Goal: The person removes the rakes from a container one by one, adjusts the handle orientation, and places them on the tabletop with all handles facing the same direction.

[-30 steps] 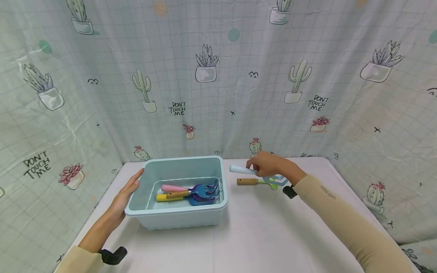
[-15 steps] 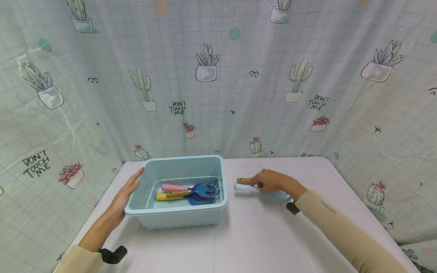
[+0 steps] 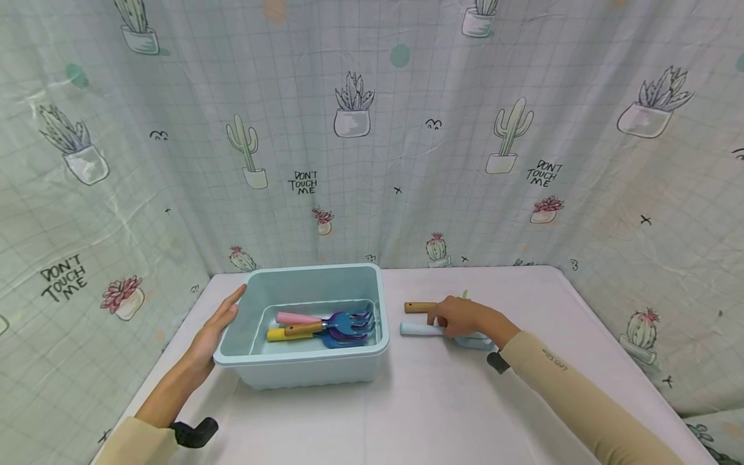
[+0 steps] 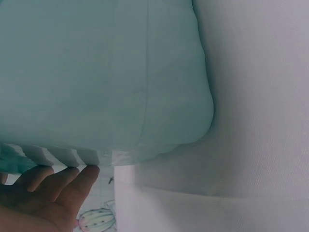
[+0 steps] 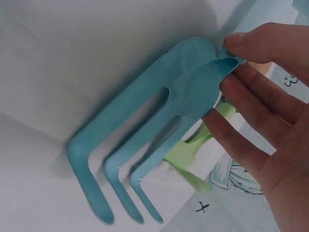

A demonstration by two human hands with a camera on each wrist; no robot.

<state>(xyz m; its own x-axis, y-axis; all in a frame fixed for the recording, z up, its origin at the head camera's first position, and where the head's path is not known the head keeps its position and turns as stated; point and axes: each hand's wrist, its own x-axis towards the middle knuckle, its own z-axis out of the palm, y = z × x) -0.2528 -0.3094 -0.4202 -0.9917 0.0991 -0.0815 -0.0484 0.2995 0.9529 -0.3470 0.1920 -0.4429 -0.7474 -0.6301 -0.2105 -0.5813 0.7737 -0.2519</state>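
My right hand [image 3: 462, 314] pinches a light blue hand rake [image 3: 420, 329] at its neck. In the right wrist view, the thumb lies on one side of the rake [image 5: 193, 82] and the fingers on the other, with its three bent prongs pointing away. The rake is low over or on the white table; I cannot tell which. Beside it lies a wooden-handled tool [image 3: 418, 307] whose green head [image 5: 183, 152] is partly hidden. My left hand [image 3: 205, 339] rests against the left side of a pale blue bin [image 3: 308, 376], fingers nearly straight, fingertips touching under its rim in the left wrist view.
Inside the bin several hand tools overlap: one with a pink handle [image 3: 296, 318], one with a yellow handle [image 3: 276, 334], and a wooden-handled blue fork [image 3: 349, 325]. A patterned curtain [image 3: 401, 129] surrounds the white table [image 3: 418, 413] at the back and sides.
My right hand has brought the light blue rake down and nearer to me, from above the green tool to its near side. The left hand and bin have stayed put.
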